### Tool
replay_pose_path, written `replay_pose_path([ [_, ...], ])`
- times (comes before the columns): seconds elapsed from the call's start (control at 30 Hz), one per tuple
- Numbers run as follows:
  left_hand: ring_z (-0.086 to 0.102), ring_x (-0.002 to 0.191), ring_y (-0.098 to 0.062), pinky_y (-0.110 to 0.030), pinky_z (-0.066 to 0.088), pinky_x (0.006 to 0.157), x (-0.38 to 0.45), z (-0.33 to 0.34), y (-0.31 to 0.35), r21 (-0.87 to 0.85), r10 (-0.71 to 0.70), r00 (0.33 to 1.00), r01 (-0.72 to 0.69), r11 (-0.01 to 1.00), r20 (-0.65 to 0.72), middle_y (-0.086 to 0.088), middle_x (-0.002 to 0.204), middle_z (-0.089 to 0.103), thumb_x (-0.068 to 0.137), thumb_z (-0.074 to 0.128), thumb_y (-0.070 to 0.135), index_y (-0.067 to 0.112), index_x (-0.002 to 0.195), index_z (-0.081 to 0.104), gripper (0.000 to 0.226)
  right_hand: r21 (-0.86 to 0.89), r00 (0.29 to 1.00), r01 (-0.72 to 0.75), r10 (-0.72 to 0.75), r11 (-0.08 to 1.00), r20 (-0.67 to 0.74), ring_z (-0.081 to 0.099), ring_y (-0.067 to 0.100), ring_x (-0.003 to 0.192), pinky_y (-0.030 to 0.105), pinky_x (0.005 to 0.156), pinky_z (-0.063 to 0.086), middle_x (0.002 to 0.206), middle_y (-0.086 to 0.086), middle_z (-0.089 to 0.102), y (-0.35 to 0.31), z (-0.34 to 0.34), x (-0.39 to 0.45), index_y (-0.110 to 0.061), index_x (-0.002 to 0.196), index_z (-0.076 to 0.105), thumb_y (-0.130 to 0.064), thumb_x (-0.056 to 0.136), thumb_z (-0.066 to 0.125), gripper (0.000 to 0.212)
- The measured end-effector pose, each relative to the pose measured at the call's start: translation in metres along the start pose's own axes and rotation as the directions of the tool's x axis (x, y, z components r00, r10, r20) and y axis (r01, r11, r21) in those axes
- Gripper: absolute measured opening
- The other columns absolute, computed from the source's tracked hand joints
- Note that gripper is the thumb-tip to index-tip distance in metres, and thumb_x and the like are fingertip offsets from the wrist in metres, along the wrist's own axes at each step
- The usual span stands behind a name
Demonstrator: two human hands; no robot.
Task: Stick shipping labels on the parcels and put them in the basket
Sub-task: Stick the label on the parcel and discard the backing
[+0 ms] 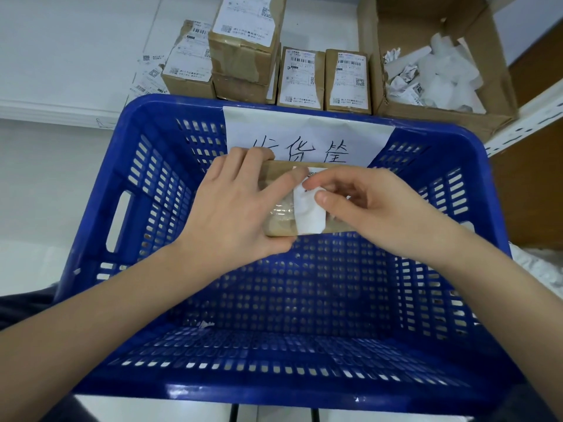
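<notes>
white shelf point(61, 71) behind blue basket point(146, 114)

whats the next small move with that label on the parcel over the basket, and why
Probably press the white label flat onto the parcel. The right hand pinches its upper end, the strip looks only partly stuck and curls off the surface, and the left hand holds the parcel above the blue basket, not yet set inside.

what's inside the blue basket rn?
No parcel rests in the blue basket. Its mesh floor shows only a small white paper scrap. Both hands hold a parcel above it; the floor beneath the hands and parcel is hidden.
</notes>
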State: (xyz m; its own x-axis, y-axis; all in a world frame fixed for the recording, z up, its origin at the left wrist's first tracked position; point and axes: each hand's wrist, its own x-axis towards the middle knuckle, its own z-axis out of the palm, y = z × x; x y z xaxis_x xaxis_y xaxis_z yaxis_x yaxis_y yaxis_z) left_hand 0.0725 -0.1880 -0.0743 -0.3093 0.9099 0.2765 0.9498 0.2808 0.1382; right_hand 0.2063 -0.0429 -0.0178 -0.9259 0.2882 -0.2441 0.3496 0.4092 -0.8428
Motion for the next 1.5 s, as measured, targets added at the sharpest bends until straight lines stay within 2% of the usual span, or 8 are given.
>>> replay_pose_path([
  [0.2, 0.046, 0.101, -0.033, -0.041, 0.038, 0.081, 0.001, -0.004, 0.0, -0.019, -0.006, 1.0, 0.006, 1.0, -0.017, -0.017, 0.114, 0.054, 0.064, 0.058, 0.058, 0.023, 0.128, 0.052, 0.073, 0.094, 1.0, -0.009, 0.008, 0.996, 0.012, 0.06, -0.004, 0.074, 0.009, 0.07, 0.045, 0.092, -0.004, 0.068, 0.0, -0.001, 0.002, -0.022, 0.106, 0.064, -0.017, 0.097, 0.047, 0.019],
  [0.37, 0.045, 0.101, -0.033, -0.043, 0.039, 0.081, 0.0, -0.002, -0.001, 0.029, 0.027, 0.999, -0.026, 0.999, -0.018, -0.019, 0.113, 0.055, 0.067, 0.057, 0.057, 0.023, 0.128, 0.051, 0.07, 0.188, 0.996, -0.093, 0.094, 0.978, 0.003, 0.063, -0.001, 0.073, 0.012, 0.067, 0.047, 0.084, -0.008, 0.071, -0.001, -0.001, 0.003, -0.02, 0.098, 0.069, -0.044, 0.089, 0.04, 0.039],
  [0.5, 0.048, 0.102, -0.035, -0.043, 0.036, 0.081, 0.001, -0.002, 0.0, 0.025, 0.033, 0.999, -0.033, 0.999, -0.016, -0.019, 0.114, 0.056, 0.067, 0.058, 0.056, 0.023, 0.128, 0.051, 0.069, 0.137, 0.991, -0.107, 0.118, 0.985, -0.07, 0.067, 0.006, 0.079, 0.021, 0.074, 0.054, 0.089, -0.003, 0.072, 0.002, -0.001, 0.004, -0.019, 0.09, 0.07, -0.009, 0.093, 0.057, 0.016],
  [0.67, 0.047, 0.102, -0.035, -0.044, 0.035, 0.081, 0.001, -0.005, 0.003, 0.007, 0.082, 0.996, -0.082, 0.997, -0.042, -0.022, 0.115, 0.057, 0.072, 0.058, 0.054, 0.021, 0.123, 0.062, 0.061, 0.19, 0.95, -0.207, 0.244, 0.96, -0.193, 0.065, 0.03, 0.074, 0.043, 0.077, 0.053, 0.075, 0.011, 0.072, 0.007, 0.002, 0.005, -0.013, 0.089, 0.062, -0.003, 0.084, 0.067, 0.012],
  [0.9, 0.046, 0.102, -0.034, -0.044, 0.034, 0.081, 0.0, -0.006, 0.003, 0.022, 0.048, 0.998, -0.047, 0.999, -0.043, -0.021, 0.115, 0.058, 0.069, 0.065, 0.053, 0.027, 0.118, 0.067, 0.055, 0.29, 0.921, -0.219, 0.295, 0.932, -0.255, 0.066, 0.017, 0.057, 0.025, 0.057, 0.058, 0.066, 0.008, 0.07, 0.001, 0.01, 0.003, -0.009, 0.084, 0.063, -0.012, 0.089, 0.064, 0.006],
  [1.13, 0.043, 0.102, -0.035, -0.044, 0.033, 0.08, 0.003, -0.01, 0.0, 0.104, 0.009, 0.998, -0.002, 0.995, -0.064, -0.021, 0.116, 0.058, 0.069, 0.069, 0.053, 0.027, 0.12, 0.066, 0.058, 0.43, 0.899, -0.262, 0.38, 0.864, -0.216, 0.066, 0.011, 0.061, 0.023, 0.053, 0.055, 0.074, 0.01, 0.071, -0.003, 0.014, 0.004, -0.006, 0.088, 0.069, -0.038, 0.094, 0.052, 0.037],
  [1.4, 0.041, 0.103, -0.035, -0.045, 0.032, 0.081, 0.001, -0.009, 0.002, 0.124, 0.086, 0.995, -0.081, 0.989, -0.04, -0.024, 0.119, 0.056, 0.069, 0.076, 0.055, 0.032, 0.126, 0.062, 0.063, 0.233, 0.904, -0.228, 0.294, 0.945, -0.311, 0.066, 0.013, 0.055, 0.026, 0.058, 0.055, 0.063, 0.003, 0.07, 0.01, 0.015, 0.007, -0.013, 0.075, 0.067, -0.014, 0.089, 0.063, 0.015],
  [1.5, 0.043, 0.103, -0.035, -0.045, 0.033, 0.083, 0.001, -0.009, 0.004, 0.079, 0.064, 0.997, -0.061, 0.995, -0.039, -0.023, 0.117, 0.057, 0.073, 0.065, 0.055, 0.029, 0.125, 0.062, 0.059, -0.004, 0.907, -0.156, 0.142, 0.988, -0.396, 0.063, 0.02, 0.057, 0.032, 0.065, 0.053, 0.06, 0.002, 0.067, 0.016, 0.019, 0.007, -0.013, 0.075, 0.066, -0.016, 0.089, 0.063, 0.014],
])
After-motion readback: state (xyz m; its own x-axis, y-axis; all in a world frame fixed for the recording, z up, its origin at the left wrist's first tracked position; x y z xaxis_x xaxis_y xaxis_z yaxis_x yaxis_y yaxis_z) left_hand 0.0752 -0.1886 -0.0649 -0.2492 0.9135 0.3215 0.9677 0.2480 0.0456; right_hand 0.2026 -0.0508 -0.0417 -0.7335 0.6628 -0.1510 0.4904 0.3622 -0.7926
